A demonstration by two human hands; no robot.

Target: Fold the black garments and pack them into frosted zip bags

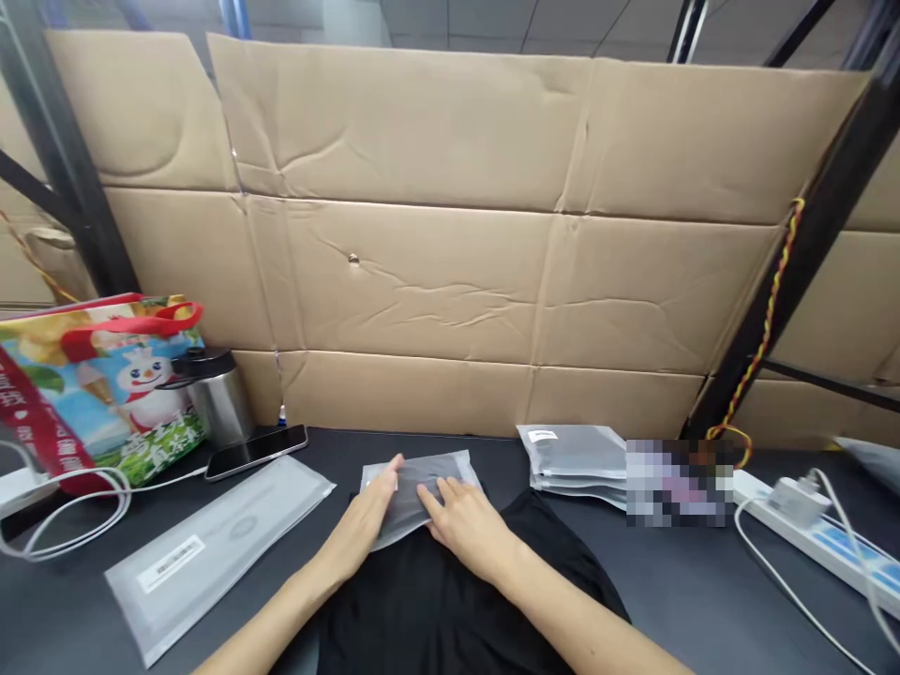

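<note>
A small frosted plastic bag (414, 511) lies flat near the middle of the dark table, at the top of a black cloth garment (450, 609). My left hand (367, 517) rests along the bag's left side, fingers stretched forward and seen mostly edge-on. My right hand (468, 523) lies on the bag's right half, fingers spread and pressing its surface. Neither hand is closed round anything that I can see. The garment spreads under both forearms toward the near edge of the view.
At left lie a long frosted bag with a barcode label (217, 553), a phone (257, 453) on a white cable, a steel flask (219, 398) and a colourful tote bag (105, 384). Right: stacked frosted bags (577, 461), a blurred patch, a power strip (822, 530). Cardboard (422, 281) walls the back.
</note>
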